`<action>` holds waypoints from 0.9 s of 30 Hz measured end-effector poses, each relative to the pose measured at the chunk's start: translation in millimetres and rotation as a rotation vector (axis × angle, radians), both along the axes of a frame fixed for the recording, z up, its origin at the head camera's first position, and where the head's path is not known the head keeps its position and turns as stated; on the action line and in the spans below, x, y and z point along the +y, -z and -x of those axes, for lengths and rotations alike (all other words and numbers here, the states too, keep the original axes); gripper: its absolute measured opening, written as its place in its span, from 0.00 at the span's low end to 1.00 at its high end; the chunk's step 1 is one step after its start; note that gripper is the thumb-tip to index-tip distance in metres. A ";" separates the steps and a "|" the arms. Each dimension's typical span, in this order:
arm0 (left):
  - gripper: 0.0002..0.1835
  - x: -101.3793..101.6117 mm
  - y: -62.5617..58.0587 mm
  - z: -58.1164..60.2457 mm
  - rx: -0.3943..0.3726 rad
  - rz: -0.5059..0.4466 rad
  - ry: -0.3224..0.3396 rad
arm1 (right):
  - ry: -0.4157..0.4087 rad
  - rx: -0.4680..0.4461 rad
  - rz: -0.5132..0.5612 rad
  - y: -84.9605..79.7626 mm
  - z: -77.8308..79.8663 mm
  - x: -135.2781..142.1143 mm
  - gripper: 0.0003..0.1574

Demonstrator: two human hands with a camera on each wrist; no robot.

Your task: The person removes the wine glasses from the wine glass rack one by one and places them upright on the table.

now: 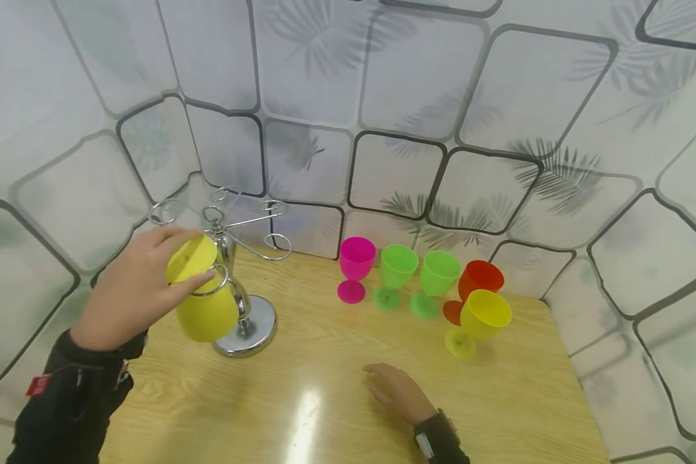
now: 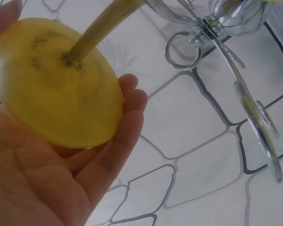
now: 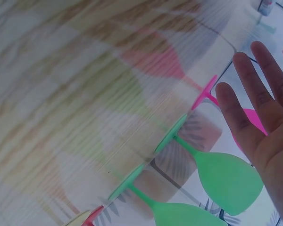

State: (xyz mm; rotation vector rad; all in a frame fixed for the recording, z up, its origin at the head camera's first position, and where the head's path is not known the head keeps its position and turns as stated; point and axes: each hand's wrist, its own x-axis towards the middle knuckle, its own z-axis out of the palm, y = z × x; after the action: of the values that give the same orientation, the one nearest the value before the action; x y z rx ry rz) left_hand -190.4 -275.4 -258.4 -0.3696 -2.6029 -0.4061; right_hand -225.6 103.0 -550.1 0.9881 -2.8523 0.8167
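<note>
My left hand grips a yellow goblet by its round foot, thumb on one side and fingers on the other. It is upside down, its bowl below a front ring of the chrome goblet rack. In the left wrist view the fingers curl about the edge of the goblet's foot, and the stem runs off toward the top. My right hand is low over the table with relaxed, straight fingers, holding nothing. Its fingers show in the right wrist view, in front of the pink goblet.
Toward the wall stand a pink goblet, two green goblets, a red goblet and an upright yellow goblet. The rack's round base rests on the wooden table. Patterned wall covering encloses the back and sides.
</note>
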 end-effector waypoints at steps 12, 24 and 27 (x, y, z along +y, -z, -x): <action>0.30 7.9 0.9 17.2 -0.060 -0.045 -0.019 | -0.007 0.010 0.040 0.8 -0.1 0.3 0.17; 0.27 20.5 6.1 36.4 -0.092 -0.092 0.039 | 0.001 0.007 0.052 -0.1 -0.8 3.3 0.17; 0.28 23.9 7.0 36.8 -0.106 -0.089 0.041 | 0.007 -0.004 0.043 0.1 -0.8 4.3 0.17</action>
State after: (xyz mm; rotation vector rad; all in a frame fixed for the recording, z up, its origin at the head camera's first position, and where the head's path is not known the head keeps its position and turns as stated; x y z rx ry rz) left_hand -227.2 -251.5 -265.4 -0.3810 -2.6727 -0.5677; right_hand -224.8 107.3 -550.2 0.9716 -2.8268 0.8764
